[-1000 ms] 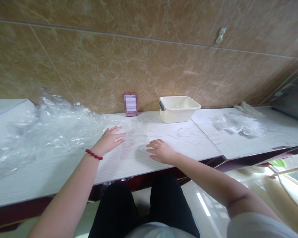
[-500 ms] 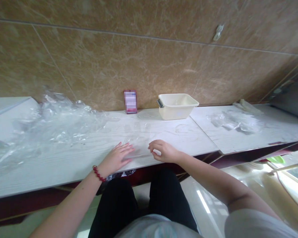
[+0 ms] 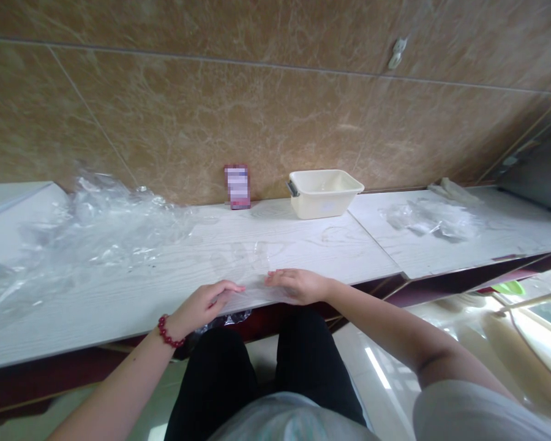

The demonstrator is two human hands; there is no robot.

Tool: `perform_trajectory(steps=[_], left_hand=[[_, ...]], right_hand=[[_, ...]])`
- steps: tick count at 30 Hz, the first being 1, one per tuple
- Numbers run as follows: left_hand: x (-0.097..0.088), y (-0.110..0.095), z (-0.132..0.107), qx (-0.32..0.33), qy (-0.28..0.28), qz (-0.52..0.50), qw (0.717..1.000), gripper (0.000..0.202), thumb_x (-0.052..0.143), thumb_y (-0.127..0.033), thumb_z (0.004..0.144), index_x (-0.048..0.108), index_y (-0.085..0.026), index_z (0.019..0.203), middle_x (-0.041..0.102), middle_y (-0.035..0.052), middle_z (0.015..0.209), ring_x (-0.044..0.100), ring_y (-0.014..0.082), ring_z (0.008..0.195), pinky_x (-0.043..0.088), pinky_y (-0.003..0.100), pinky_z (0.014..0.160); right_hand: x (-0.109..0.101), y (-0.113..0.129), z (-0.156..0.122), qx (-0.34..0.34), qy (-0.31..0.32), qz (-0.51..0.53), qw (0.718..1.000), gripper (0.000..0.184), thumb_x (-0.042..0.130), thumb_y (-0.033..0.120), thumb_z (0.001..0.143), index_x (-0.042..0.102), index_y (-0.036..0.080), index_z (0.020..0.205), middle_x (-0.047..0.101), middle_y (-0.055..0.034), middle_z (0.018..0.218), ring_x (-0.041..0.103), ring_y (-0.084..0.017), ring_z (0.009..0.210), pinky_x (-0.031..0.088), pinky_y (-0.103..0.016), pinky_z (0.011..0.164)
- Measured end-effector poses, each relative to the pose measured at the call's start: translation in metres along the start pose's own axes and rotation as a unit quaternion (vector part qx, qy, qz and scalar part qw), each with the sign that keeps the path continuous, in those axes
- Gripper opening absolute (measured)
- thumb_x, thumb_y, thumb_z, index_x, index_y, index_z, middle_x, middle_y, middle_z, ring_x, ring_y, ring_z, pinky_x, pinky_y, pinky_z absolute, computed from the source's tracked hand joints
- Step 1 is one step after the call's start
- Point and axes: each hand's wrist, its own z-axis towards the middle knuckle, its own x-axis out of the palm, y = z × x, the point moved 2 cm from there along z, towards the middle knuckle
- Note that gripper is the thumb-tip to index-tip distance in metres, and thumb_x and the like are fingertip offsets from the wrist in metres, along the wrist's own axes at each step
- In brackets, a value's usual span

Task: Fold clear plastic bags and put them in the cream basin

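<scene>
A thin, clear plastic bag (image 3: 245,260) lies flat on the white board near the front edge; its outline is faint. My left hand (image 3: 206,305), with a red bead bracelet (image 3: 166,334) at the wrist, is at the bag's near left corner. Its thumb and forefinger are closed on the film there. Over the near right side of the bag is my right hand (image 3: 302,285), palm down, fingers stretched out to the left and touching the film. What lies beneath its palm is hidden.
A big heap of crumpled clear plastic (image 3: 119,223) spreads over the left. Against the tiled wall stand a small blurred card (image 3: 237,187) and a cream plastic bin (image 3: 326,204). More clear bags (image 3: 434,218) lie on the right board (image 3: 441,260). My legs are below the front edge.
My left hand has gone from spread fingers to a pinch and moved slightly left and nearer. My right fingers have straightened from a curl. The bag has slid a little toward me.
</scene>
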Motion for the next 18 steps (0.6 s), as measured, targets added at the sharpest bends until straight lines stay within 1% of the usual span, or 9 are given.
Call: perform_trajectory(steps=[3,6,9,12,14,16,18], left_hand=[[0.003,0.008,-0.006,-0.027,-0.039,0.004,0.999,0.027,0.041,-0.035,0.079,0.052,-0.023,0.101,0.058,0.0017,0.106,0.052,0.0151,0.099,0.038,0.027,0.088],[0.005,0.017,-0.009,-0.072,-0.073,-0.029,0.994,0.027,0.044,-0.037,0.077,0.054,-0.021,0.096,0.058,0.0033,0.106,0.053,0.0154,0.097,0.040,0.027,0.086],[0.004,0.023,0.000,-0.125,-0.120,-0.072,0.982,0.027,0.043,-0.039,0.077,0.057,-0.019,0.089,0.061,0.0040,0.099,0.054,0.0155,0.093,0.041,0.027,0.084],[0.002,0.032,0.020,-0.166,-0.192,-0.106,0.961,0.032,0.045,-0.042,0.074,0.058,-0.016,0.089,0.060,0.0064,0.102,0.054,0.0175,0.093,0.039,0.029,0.084],[0.001,0.042,0.035,-0.212,-0.238,-0.125,0.940,0.036,0.047,-0.044,0.070,0.058,-0.015,0.090,0.061,0.0070,0.096,0.055,0.0185,0.088,0.041,0.030,0.080],[0.001,0.052,0.048,-0.259,-0.268,-0.130,0.918,0.035,0.050,-0.044,0.067,0.060,-0.016,0.085,0.063,0.0056,0.086,0.057,0.0190,0.082,0.041,0.029,0.075],[0.001,0.061,0.058,-0.285,-0.288,-0.134,0.904,0.031,0.051,-0.042,0.065,0.061,-0.016,0.079,0.063,0.0043,0.078,0.057,0.0188,0.077,0.041,0.028,0.070]], right_hand=[[0.004,-0.001,0.000,0.047,-0.022,0.008,0.999,0.036,0.036,0.020,0.082,0.045,0.019,0.117,0.049,-0.0048,0.118,0.042,-0.011,0.111,0.032,-0.027,0.094],[0.005,0.000,0.002,0.089,-0.041,0.034,0.995,0.034,0.037,0.018,0.080,0.049,0.020,0.113,0.056,-0.0031,0.109,0.051,-0.011,0.100,0.039,-0.024,0.085],[0.002,-0.001,0.011,0.164,-0.102,0.064,0.979,0.026,0.039,0.021,0.080,0.056,0.018,0.099,0.062,-0.0022,0.093,0.057,-0.010,0.083,0.042,-0.021,0.074],[-0.002,-0.010,0.027,0.261,-0.183,0.056,0.946,0.019,0.044,0.027,0.078,0.059,0.018,0.083,0.063,-0.0020,0.083,0.057,-0.012,0.077,0.041,-0.022,0.071],[-0.004,-0.020,0.038,0.337,-0.219,0.038,0.915,0.019,0.046,0.032,0.076,0.059,0.017,0.078,0.062,-0.0027,0.079,0.056,-0.013,0.075,0.041,-0.023,0.069],[-0.006,-0.031,0.048,0.400,-0.235,0.026,0.886,0.022,0.047,0.035,0.075,0.058,0.017,0.076,0.061,-0.0036,0.076,0.056,-0.013,0.073,0.040,-0.023,0.066],[-0.006,-0.042,0.057,0.431,-0.237,0.026,0.870,0.021,0.048,0.036,0.073,0.058,0.017,0.073,0.060,-0.0040,0.076,0.055,-0.014,0.073,0.040,-0.023,0.065]])
